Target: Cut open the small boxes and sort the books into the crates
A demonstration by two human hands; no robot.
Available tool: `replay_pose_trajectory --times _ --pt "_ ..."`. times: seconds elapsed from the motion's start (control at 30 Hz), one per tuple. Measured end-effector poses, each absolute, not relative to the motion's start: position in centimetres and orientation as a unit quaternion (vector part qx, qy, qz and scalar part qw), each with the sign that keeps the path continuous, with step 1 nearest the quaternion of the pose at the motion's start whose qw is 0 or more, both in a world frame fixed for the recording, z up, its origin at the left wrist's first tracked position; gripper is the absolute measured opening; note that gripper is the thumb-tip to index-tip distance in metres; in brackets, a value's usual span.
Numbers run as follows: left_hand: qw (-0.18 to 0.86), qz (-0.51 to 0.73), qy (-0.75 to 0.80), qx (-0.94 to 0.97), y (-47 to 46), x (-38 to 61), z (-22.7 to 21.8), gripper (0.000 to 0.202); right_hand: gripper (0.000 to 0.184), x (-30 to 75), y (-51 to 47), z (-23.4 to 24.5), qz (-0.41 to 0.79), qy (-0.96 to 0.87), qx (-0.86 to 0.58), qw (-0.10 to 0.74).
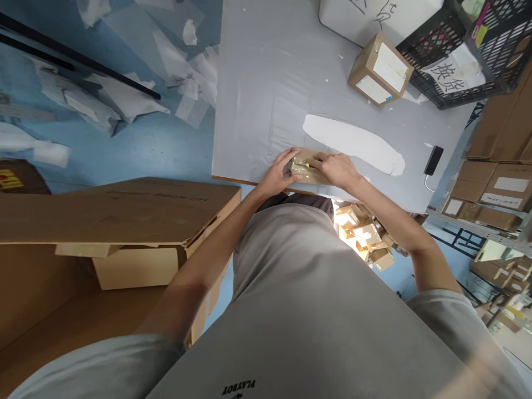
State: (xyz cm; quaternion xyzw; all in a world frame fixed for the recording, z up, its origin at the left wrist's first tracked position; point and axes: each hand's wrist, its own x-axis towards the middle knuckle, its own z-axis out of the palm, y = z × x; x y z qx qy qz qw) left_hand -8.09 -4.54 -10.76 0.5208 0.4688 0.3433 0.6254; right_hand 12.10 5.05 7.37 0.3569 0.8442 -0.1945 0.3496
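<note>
A small cardboard box [311,176] with clear tape over its left end lies at the near edge of the grey table [257,100]. My left hand [275,173] grips that left end, fingers on the far side and thumb on the near side. Over the top of the box, my right hand [337,168] is closed, its fingertips at the taped end. A small yellow thing [308,164] shows at those fingertips; most of it is hidden, so its kind is unclear. Just beyond the box lies a long white paper sheet [353,143] with rounded ends.
At the far right stand a labelled carton [380,69], a white container [374,16] and a black crate [465,55]. A black phone-like device [433,160] with a white cable lies by the right edge. To my left is a large open carton [124,213]; paper scraps [191,83] litter the floor.
</note>
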Motion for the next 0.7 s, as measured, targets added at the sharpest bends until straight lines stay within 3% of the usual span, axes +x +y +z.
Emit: replay_pose_trajectory --times 0.43,0.7 --pt "0.623 0.323 0.466 0.539 -4.0 -8.5 -11.6 0.100 0.050 10.7 4.8 8.7 -0.168 0.845 0.344 0.374" --pt "0.628 0.307 0.468 0.540 -4.0 -8.7 -10.4 0.098 0.050 20.4 2.7 10.0 -0.127 0.774 0.419 0.458"
